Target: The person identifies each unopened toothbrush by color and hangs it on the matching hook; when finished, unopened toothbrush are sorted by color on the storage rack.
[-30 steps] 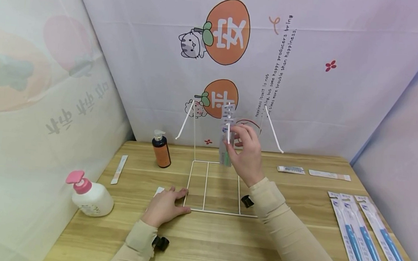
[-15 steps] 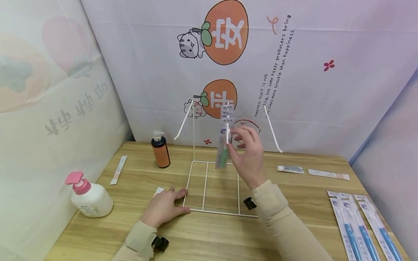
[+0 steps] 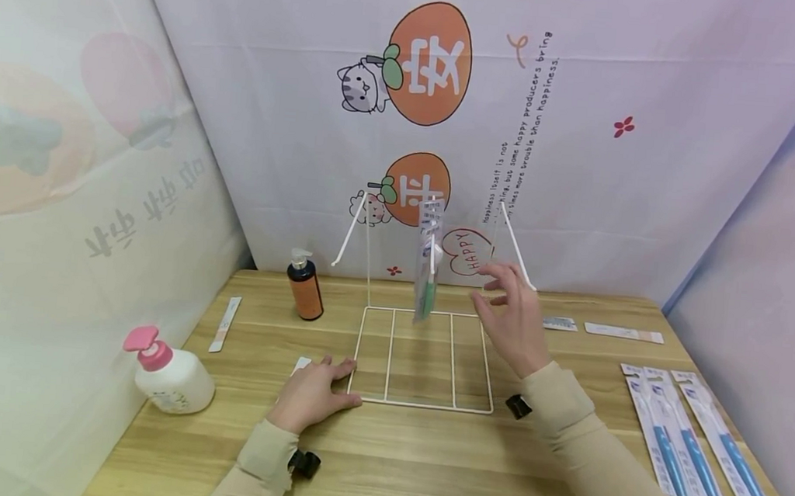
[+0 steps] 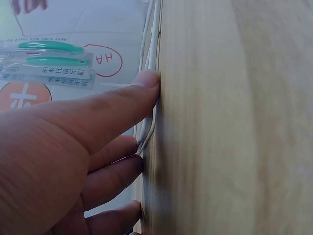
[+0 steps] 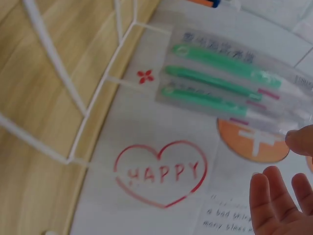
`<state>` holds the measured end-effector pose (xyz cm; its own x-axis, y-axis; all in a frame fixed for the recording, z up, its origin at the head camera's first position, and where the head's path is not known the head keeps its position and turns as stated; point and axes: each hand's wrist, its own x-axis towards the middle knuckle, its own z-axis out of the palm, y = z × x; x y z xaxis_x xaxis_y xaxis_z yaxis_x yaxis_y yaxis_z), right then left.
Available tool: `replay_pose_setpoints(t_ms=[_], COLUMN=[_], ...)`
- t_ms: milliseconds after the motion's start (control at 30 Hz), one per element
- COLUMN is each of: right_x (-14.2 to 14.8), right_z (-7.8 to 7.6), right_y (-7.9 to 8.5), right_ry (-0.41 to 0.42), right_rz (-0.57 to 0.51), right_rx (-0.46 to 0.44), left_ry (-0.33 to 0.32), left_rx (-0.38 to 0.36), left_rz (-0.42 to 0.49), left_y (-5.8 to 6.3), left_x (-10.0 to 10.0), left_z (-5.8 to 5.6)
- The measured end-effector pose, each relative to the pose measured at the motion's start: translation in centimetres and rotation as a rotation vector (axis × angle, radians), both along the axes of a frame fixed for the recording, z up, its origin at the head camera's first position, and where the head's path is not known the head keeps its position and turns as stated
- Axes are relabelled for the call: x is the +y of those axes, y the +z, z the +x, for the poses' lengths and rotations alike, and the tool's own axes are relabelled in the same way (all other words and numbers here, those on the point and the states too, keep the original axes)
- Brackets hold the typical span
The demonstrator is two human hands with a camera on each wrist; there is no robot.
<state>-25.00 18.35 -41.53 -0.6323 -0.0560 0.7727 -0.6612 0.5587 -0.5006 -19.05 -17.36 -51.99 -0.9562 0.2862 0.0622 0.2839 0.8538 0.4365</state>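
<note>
Toothbrush packs (image 3: 424,264) hung near-vert., handles (image 3: 429,299) down — R hand (image 3: 514,319) nearby, fingers apart, L hand (image 3: 314,392) spread on rack (image 3: 427,406)

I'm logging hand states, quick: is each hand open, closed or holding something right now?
Left hand: open, touching the base of the white wire rack.
Right hand: open, holding nothing.

The rack (image 3: 420,405) looks like wire in a smooth white coating, and the hanging toothbrush packs (image 5: 225,65) look like clear, glossy plastic. The table (image 3: 380,472) shows smooth wood grain with a faint sheen. The backdrop (image 3: 273,137) looks like lightly creased cloth, the white bottle (image 3: 178,380) like smooth plastic.
</note>
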Motion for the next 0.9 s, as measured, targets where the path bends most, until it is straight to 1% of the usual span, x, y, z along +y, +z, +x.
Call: replay_pose_setpoints(t_ms=[133, 267, 333, 500, 600, 700, 800, 900], right_x=[3.0, 6.1, 7.8, 12.9, 16.2, 19.7, 23.3, 26.3], right_z=[0.4, 0.9, 1.3, 2.2, 2.7, 3.4, 4.1, 4.7], right_y=[-1.0, -1.7, -1.9, -2.7, -3.0, -3.1, -3.3, -4.1], right_ry=[-0.036, -0.06, -0.086, -0.137, -0.151, -0.153, -0.135, -0.089], right_rz=[-0.005, -0.006, 0.024, 0.076, 0.081, 0.096, 0.132, 0.143], right_rx=[-0.039, -0.074, -0.082, -0.156, -0.233, -0.338, -0.439, -0.512], left_ry=[-0.002, -0.006, -0.006, -0.002, 0.005, 0.011, 0.012, 0.013], left_rx=[0.004, 0.015, 0.016, 0.012, 0.013, 0.013, 0.009, -0.003], left_rz=[-0.002, -0.003, -0.003, -0.009, -0.016, -0.014, -0.008, -0.006], left_y=[-0.2, -0.3, -0.3, -0.2, -0.1, 0.1, 0.1, 0.0], left_x=[-0.1, -0.1, -0.1, 0.0, 0.0, 0.0, 0.0, 0.0], left_z=[0.0, -0.1, -0.1, -0.2, -0.1, -0.1, -0.1, -0.1])
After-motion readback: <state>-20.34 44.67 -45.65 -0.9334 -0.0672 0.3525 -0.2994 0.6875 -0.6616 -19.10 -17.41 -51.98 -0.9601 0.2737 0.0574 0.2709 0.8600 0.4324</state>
